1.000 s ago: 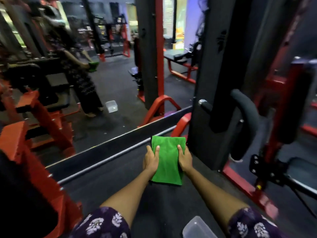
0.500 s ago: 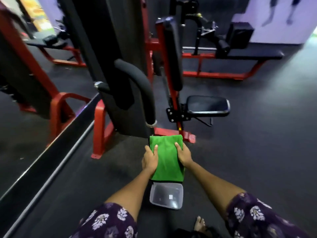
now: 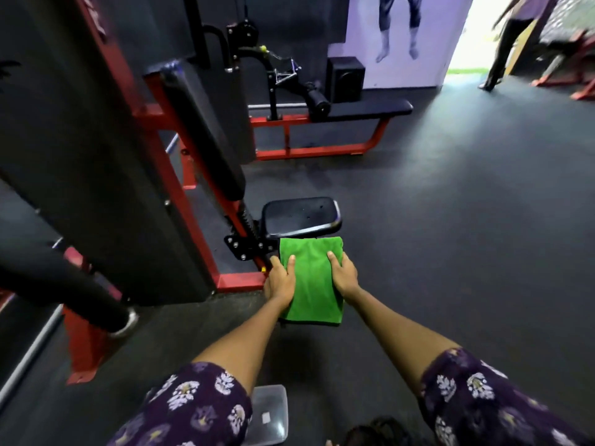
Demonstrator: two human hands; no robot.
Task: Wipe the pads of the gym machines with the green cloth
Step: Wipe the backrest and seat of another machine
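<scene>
You hold the folded green cloth (image 3: 310, 281) flat between both hands, out in front of you at arm's length; your left hand (image 3: 279, 281) grips its left edge with the thumb laid on top, and your right hand (image 3: 344, 274) grips the right edge the same way, so both hands are closed on the cloth. What has changed over the last second is your heading; a moment ago you faced a mirror wall and the side of a black weight stack, and now you have turned to face the red-framed machine (image 3: 180, 175) squarely; your grip on the cloth has not altered through the turn. The machine's small black seat pad (image 3: 301, 217) now sits just beyond the far edge of the cloth, lower than your hands as far as this view lets you judge; the cloth does not appear to touch it yet. A long black back pad (image 3: 206, 136) rises at a tilt to the left of the seat; a flat black bench (image 3: 363, 107) stands further off against the wall. A clear plastic container (image 3: 269, 413) lies on the dark rubber floor (image 3: 450, 236) near your feet. The turn seems to mean you have lined up on the next pad; wiping has not begun here; the seat is probably the nearest surface to lower the cloth onto.
</scene>
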